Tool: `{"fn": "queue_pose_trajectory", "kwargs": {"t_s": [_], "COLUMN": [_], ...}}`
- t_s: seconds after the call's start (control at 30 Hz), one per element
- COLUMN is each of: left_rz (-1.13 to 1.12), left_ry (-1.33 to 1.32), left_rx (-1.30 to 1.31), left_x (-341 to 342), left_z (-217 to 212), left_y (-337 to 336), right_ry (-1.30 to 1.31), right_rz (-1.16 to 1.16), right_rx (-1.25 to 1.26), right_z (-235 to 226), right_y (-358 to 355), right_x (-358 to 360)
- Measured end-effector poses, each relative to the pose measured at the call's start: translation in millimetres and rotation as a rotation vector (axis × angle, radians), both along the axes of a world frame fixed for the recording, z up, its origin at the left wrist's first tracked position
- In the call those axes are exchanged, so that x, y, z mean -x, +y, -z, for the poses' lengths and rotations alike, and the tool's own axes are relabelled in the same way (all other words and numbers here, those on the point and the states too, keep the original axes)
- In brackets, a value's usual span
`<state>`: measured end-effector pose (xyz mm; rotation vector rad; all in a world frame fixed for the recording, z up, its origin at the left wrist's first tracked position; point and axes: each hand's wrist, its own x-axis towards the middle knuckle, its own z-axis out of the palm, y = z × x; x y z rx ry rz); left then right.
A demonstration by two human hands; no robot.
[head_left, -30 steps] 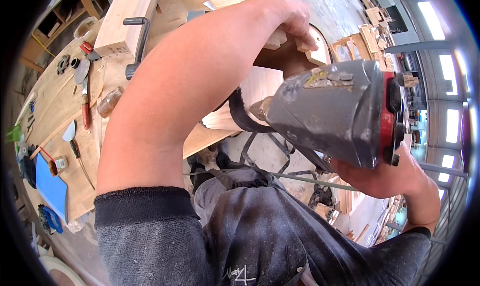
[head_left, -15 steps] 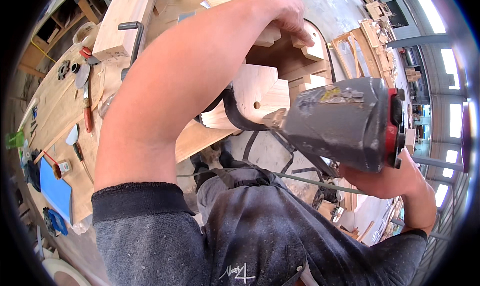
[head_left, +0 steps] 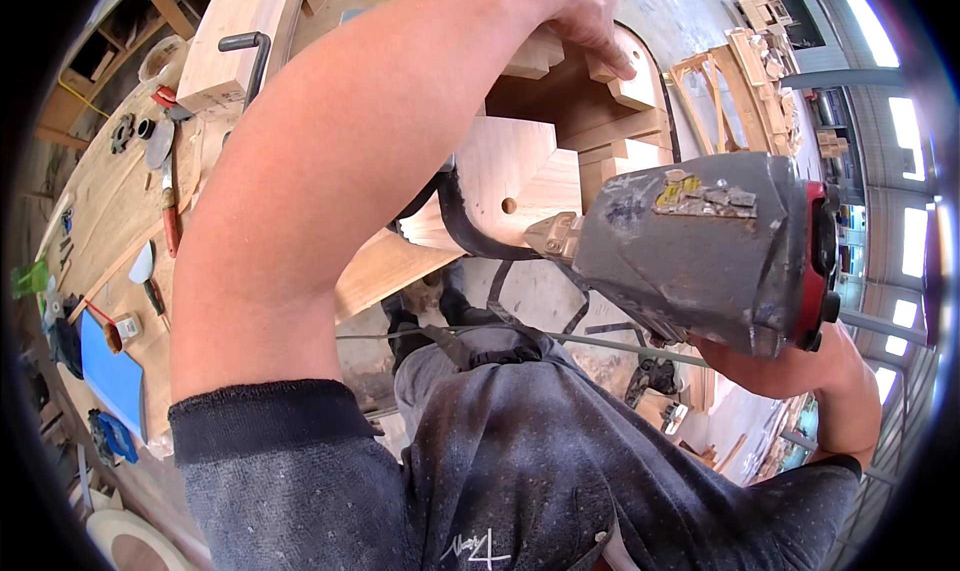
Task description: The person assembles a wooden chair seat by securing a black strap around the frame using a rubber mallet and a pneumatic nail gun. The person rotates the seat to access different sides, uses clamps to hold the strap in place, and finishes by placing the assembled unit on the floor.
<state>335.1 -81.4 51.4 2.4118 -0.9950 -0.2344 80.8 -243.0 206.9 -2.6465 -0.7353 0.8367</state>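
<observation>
The pale wooden frame [head_left: 500, 156], a hollow body with a dark inside, stands at 1 o'clock from the middle of the view, and the work on it looks well under way, judging from how its parts sit. At least 2 pieces of its near face already meet along a slanting joint, 1 round hole [head_left: 509, 206] is bored close by, and 1 black strap [head_left: 460, 211] curves round the near end. The right hand [head_left: 765, 368], at 4 o'clock, is wrapped round the grip of a grey nail gun [head_left: 690, 256], though the gun's body hides most of its fingers. The gun lies at 3 o'clock, its nose [head_left: 550, 234] pointing to 9 o'clock at the lower right corner of the near face; whether the tip touches the wood cannot be told, nor whether any nail sits in that corner. The left hand [head_left: 590, 16], at 1 o'clock, bends over the frame's far end with 1 finger on a notched block [head_left: 636, 89]; its thumb is hidden, so a firm grip cannot be confirmed. The strap is not yet off, and the far blocks have open gaps between them, so the frame seems unfinished. A brush [head_left: 168, 206] lies on the bench at 10 o'clock.
</observation>
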Motion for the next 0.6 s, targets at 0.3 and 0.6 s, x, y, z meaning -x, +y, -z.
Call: {"fn": "queue_pose_trajectory", "kwargs": {"t_s": [0.3,0.6], "left_rz": [-0.049,-0.053], "left_ry": [0.064,0.009], "left_rx": [-0.076,-0.018], "left_x": [6,7], "left_z": [-16,-6], "left_y": [7,5], "right_ry": [0.102,0.109], "right_rz": [0.301,0.237], "right_rx": [-0.024,-0.009], "right_z": [-5,-7], "right_y": [1,7], "right_x": [-1,-13]}}
